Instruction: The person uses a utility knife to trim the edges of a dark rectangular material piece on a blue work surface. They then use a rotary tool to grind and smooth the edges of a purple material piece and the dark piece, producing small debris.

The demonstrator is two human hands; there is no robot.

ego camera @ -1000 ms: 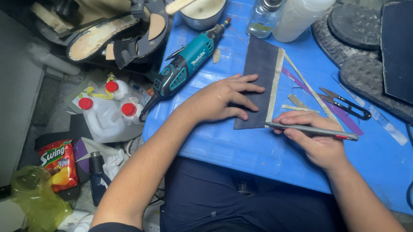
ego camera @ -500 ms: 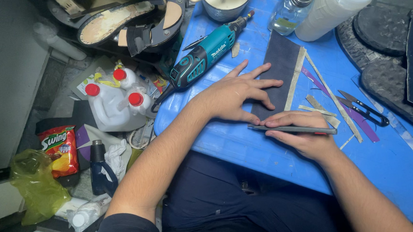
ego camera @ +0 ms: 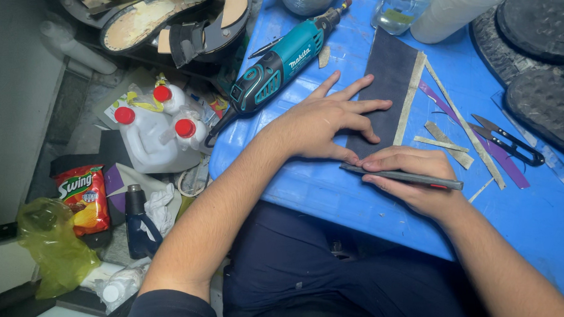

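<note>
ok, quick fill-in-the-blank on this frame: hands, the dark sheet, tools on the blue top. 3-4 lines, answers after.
1. The left hand lies flat, fingers spread, on the dark ____ sheet.
2. The right hand grips a slim ____ at the sheet's near end.
3. A teal rotary tool lies on the ____ table, on the left hand's far side.
4. Small black ____ lie beyond the cut strips.

Missing words: grey; knife; blue; snips

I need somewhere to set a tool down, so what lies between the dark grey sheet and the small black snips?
In the head view, thin pale offcut strips and a purple strip lie on the blue table there.
</note>
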